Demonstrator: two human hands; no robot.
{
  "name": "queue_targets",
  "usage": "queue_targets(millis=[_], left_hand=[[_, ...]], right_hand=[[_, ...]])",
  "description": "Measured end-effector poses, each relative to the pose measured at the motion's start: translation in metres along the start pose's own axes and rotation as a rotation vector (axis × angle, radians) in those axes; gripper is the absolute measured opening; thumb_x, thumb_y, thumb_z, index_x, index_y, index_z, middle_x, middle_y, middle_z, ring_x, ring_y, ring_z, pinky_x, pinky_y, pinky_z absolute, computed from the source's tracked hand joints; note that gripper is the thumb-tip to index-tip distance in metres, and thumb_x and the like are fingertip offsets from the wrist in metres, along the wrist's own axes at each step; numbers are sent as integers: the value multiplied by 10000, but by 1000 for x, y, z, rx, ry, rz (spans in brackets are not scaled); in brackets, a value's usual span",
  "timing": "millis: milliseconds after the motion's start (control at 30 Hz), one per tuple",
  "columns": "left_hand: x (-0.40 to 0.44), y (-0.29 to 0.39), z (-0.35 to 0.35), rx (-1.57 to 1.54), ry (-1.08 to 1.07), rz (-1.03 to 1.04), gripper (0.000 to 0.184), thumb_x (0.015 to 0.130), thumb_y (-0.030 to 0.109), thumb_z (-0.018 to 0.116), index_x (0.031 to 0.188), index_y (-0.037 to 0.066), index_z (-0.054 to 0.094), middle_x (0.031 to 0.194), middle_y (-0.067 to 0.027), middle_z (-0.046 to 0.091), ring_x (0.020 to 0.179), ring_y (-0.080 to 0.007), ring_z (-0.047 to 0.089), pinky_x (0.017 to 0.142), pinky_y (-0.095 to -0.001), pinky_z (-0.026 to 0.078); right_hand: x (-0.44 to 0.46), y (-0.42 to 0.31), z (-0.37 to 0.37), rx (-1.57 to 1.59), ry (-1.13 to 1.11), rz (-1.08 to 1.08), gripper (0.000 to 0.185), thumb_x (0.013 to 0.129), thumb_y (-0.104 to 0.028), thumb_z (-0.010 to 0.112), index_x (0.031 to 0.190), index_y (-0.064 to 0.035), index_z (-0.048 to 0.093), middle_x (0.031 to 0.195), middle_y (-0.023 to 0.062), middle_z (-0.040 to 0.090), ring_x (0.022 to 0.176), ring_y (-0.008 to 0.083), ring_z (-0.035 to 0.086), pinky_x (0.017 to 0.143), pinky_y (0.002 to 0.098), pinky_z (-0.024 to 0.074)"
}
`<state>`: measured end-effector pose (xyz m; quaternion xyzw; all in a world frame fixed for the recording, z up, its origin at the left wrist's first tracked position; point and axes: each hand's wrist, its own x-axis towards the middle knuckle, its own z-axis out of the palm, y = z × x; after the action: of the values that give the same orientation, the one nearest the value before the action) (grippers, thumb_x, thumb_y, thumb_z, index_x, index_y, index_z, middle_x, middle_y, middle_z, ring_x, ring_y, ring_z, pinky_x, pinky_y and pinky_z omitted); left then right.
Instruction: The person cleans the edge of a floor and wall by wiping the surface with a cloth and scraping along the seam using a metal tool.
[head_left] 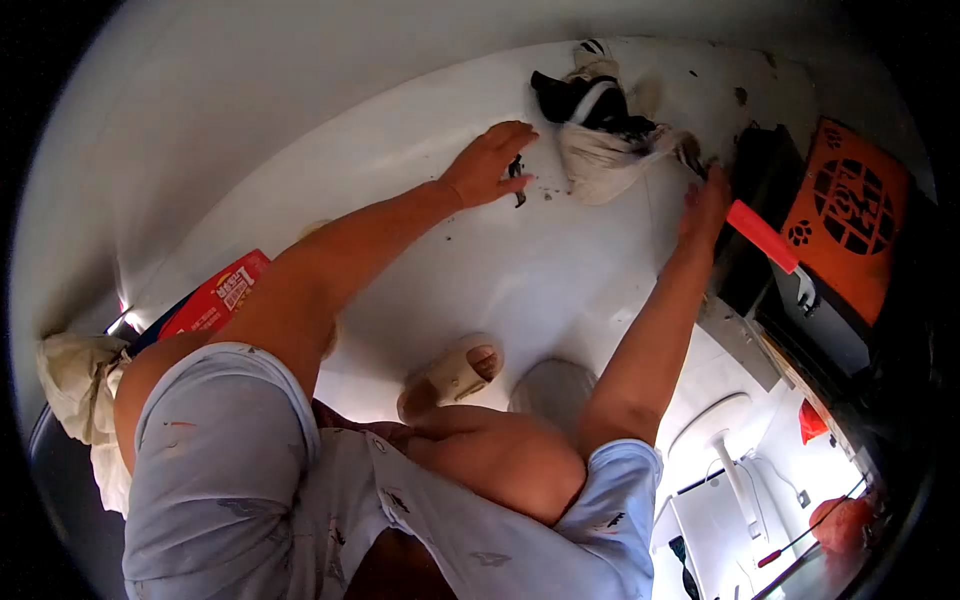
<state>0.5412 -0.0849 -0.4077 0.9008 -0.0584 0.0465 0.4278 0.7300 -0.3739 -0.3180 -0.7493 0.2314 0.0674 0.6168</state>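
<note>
My left hand (pixel 490 165) reaches over the white floor with its fingers stretched out and the thumb apart. A small, thin black piece (pixel 518 170) shows beside the thumb; whether it touches the hand is unclear. To the right lies a crumpled cream cloth (pixel 605 165), bunched up with black fabric (pixel 580 100). One dark-tipped end of the cloth is pulled toward my right hand (pixel 705 210), whose fingers close on it, slightly blurred.
On the right stand an orange panel (pixel 840 220) with black cut-outs and a red-handled tool (pixel 765 237). A slipper (pixel 455 375) is on my foot near a grey round object (pixel 555 390). A red box (pixel 215 295) sits at left. Dark crumbs dot the floor.
</note>
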Motion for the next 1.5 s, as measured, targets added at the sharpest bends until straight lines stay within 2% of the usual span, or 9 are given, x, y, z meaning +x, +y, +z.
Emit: queue_targets(millis=[167,300,400,633,767,1033,1167,1333,1500], left_hand=[[-25,21,6,311,-159,54,637,854,279,778,1424,143,528,1557,-137,373,1424,-358,367,1129,-453,403],[-48,29,17,378,-248,142,450,842,165,747,1272,159,616,1447,-129,452,1312,-349,449,1073,-441,439],[-55,27,33,244,-318,123,216,859,30,682,1053,103,621,1174,-106,555,1113,-315,528,957,-441,484],[-15,132,2,-608,-56,-140,105,932,39,666,991,44,579,953,-71,598,900,-223,608,818,-336,496],[12,243,-6,-874,-77,193,169,909,67,700,1051,61,608,961,-64,602,931,-182,620,822,-325,510],[-15,441,36,-1160,-768,756,118,818,112,698,901,105,615,893,-112,643,879,-336,639,729,-465,496],[-26,455,63,-592,-1340,1086,252,857,218,702,1080,106,668,1067,-132,673,977,-350,651,831,-459,523],[-18,423,64,-870,-1124,875,370,870,199,692,1224,99,653,1117,-156,672,1121,-347,619,940,-459,497],[49,336,42,-869,-458,555,272,873,105,642,1144,122,658,1063,-97,673,1045,-318,635,912,-459,500]], right_hand=[[-31,17,55,-637,-204,-539,962,845,-639,708,1527,-52,367,1536,294,358,1423,440,368,1168,510,333],[-30,72,86,-1018,-409,-474,1120,782,-808,626,1584,-105,286,1592,358,209,1482,569,120,1184,657,181],[-39,90,81,-1016,-374,-693,883,805,-642,712,1542,-286,379,1504,326,417,1446,571,243,1208,637,123],[-71,87,66,-1078,-269,-621,720,791,-526,744,1432,-292,517,1413,355,471,1352,557,384,1069,575,434],[-84,119,67,-1064,-16,-786,742,766,-512,764,1433,-294,521,1319,340,527,1340,530,395,1101,527,401],[-104,104,69,-1083,-68,-622,699,816,-470,752,1442,-282,504,1414,353,446,1391,534,331,1082,551,422],[-110,112,64,-1067,-79,-625,720,818,-446,767,1454,-250,492,1405,346,450,1386,525,332,1104,531,398],[-118,110,65,-1111,-56,-619,709,799,-390,792,1425,-196,521,1306,301,525,1289,475,425,1045,519,446],[-100,95,59,-942,-56,-569,565,756,-272,808,1267,-110,628,1117,244,674,1120,423,598,928,475,528]])
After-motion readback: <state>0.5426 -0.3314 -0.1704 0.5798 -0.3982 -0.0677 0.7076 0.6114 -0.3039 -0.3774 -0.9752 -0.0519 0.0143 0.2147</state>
